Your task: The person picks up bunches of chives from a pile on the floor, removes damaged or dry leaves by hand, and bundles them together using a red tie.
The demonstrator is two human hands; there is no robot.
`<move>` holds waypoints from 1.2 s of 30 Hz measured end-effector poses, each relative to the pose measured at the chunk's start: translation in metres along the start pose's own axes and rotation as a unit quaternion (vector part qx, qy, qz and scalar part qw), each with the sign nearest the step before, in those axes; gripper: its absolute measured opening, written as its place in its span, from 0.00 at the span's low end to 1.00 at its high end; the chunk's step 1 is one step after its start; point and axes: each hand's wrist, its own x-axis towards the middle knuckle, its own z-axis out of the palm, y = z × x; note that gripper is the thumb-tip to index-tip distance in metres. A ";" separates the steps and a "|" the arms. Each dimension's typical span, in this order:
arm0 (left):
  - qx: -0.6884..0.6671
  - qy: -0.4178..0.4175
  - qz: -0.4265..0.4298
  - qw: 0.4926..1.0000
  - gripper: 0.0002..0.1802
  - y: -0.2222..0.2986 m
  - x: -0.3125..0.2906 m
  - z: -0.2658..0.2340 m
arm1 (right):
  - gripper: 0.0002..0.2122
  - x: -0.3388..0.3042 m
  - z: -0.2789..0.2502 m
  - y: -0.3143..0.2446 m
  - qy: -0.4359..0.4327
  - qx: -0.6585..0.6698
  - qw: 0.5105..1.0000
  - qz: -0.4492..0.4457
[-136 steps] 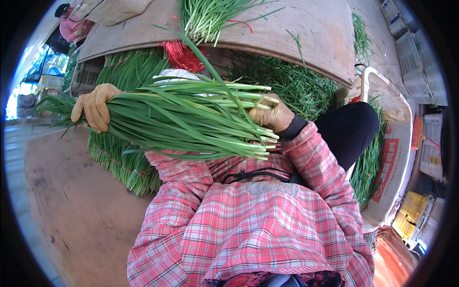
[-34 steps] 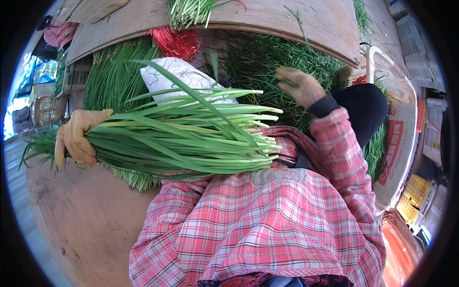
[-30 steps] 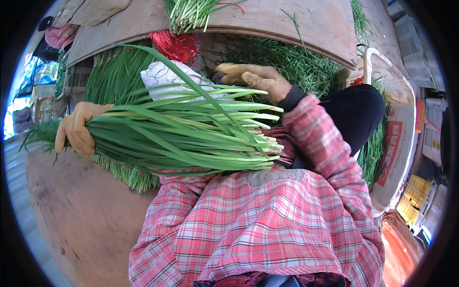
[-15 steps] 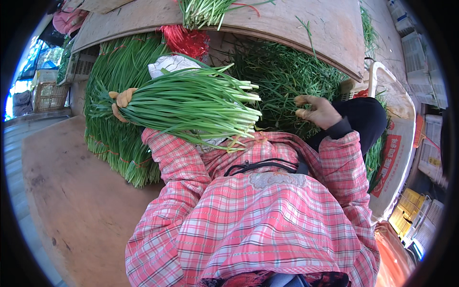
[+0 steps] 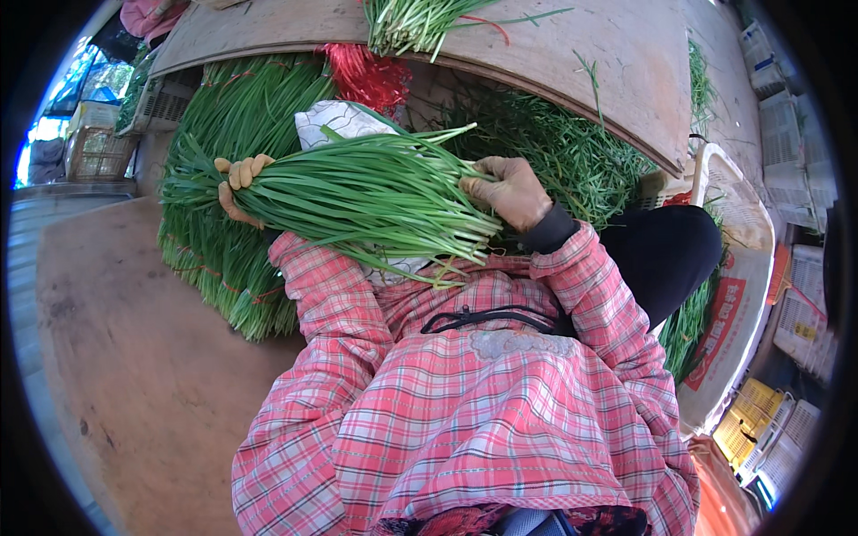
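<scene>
A thick bunch of garlic chives (image 5: 375,192) lies across my lap, its pale cut ends to the right and its leaf tips to the left. My left hand (image 5: 239,186), in a tan glove, is wrapped round the leafy end. At the stem ends, my right hand (image 5: 508,192) has its gloved fingers closed on the upper stems; just how many it grips is hidden. Beneath the bunch a white cloth (image 5: 335,123) shows. Tied bundles of garlic chives (image 5: 228,290) are stacked beyond my left hand.
A wooden board (image 5: 554,62) spans the far side, with another bunch (image 5: 416,25) on it. Red ties (image 5: 365,80) hang below its edge. Loose green leaves (image 5: 572,161) are heaped behind my right hand. A white basket (image 5: 760,214) stands at the right, a wooden board (image 5: 152,375) at the left.
My right hand has moved left from above the loose leaves and closed on the stem ends of the bunch. My left hand still holds the leafy end.
</scene>
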 end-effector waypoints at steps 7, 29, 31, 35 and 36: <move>-0.003 0.009 -0.026 1.000 0.17 -0.003 0.003 0.008 | 0.08 -0.017 -0.005 0.028 0.162 -0.194 0.967 -0.029; -0.087 0.048 0.036 0.994 0.17 -0.007 -0.015 -0.004 | 0.10 -0.030 -0.084 0.093 0.081 -0.465 0.864 0.174; -0.095 0.064 0.051 0.992 0.17 -0.007 -0.019 -0.014 | 0.12 -0.043 -0.082 0.087 0.068 -0.384 0.915 0.102; -0.141 0.060 0.052 0.987 0.18 -0.012 -0.022 -0.025 | 0.14 -0.023 -0.044 0.031 -0.004 0.146 0.988 0.045; -0.138 0.056 0.052 0.987 0.18 -0.013 -0.021 -0.022 | 0.14 -0.017 -0.035 0.010 -0.009 0.205 0.979 0.011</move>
